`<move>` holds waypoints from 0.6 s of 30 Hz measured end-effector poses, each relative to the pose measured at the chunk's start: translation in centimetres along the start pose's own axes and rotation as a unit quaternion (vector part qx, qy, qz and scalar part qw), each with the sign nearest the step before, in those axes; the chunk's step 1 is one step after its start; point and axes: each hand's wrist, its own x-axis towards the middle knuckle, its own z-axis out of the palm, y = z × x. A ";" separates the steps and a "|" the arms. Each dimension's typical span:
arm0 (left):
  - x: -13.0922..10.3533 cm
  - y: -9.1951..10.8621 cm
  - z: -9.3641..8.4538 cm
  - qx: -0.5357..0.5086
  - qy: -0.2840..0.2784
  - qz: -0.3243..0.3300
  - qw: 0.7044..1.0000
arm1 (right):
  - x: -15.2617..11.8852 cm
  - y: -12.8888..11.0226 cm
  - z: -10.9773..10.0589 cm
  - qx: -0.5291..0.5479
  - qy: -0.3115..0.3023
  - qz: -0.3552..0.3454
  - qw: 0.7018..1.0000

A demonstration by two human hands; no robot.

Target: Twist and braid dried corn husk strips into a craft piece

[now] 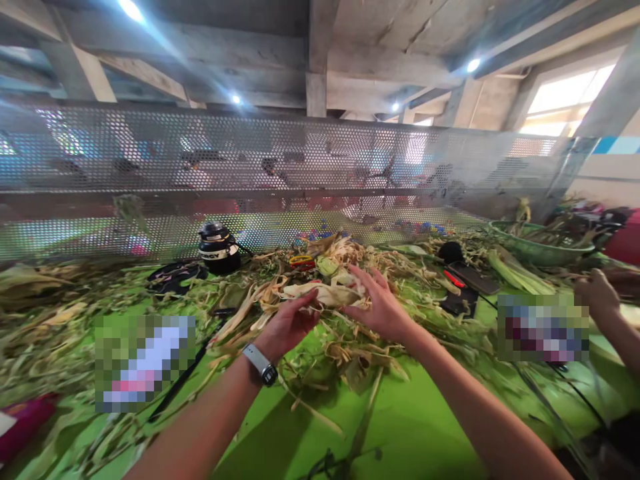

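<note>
Dry, pale husk-like leaves lie in a loose heap across a green tabletop (400,413). My left hand (293,323), with a grey-banded watch at the wrist, is at the left end of a pale husk bundle (325,293), its fingers curled against it. At the bundle's right end is my right hand (375,303), thumb and fingers spread apart around it. Whether the right fingertips touch the bundle is hard to tell. Just behind the bundle sits a rounded pale-green piece (328,267).
A black jar (219,248) stands at the back left, before a perforated metal screen (300,160). Phone-like dark objects (470,278) lie right of the heap. A green basket (545,250) holds leaves. Another person's hand (597,297) is at the far right.
</note>
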 end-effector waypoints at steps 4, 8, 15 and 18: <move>0.4 0.0 -0.2 0.046 0.003 0.010 0.999 | -0.1 0.7 0.9 0.103 -0.015 0.031 0.994; 0.3 0.4 -0.7 0.157 -0.036 0.065 0.985 | -0.1 0.8 0.0 0.221 -0.043 0.148 0.963; -1.3 2.4 0.1 0.428 -0.180 0.055 0.884 | 0.3 0.6 -1.7 0.370 -0.065 0.264 0.889; -1.4 2.6 0.9 0.500 -0.178 0.085 0.844 | 2.1 1.5 -3.0 0.401 -0.002 0.263 0.877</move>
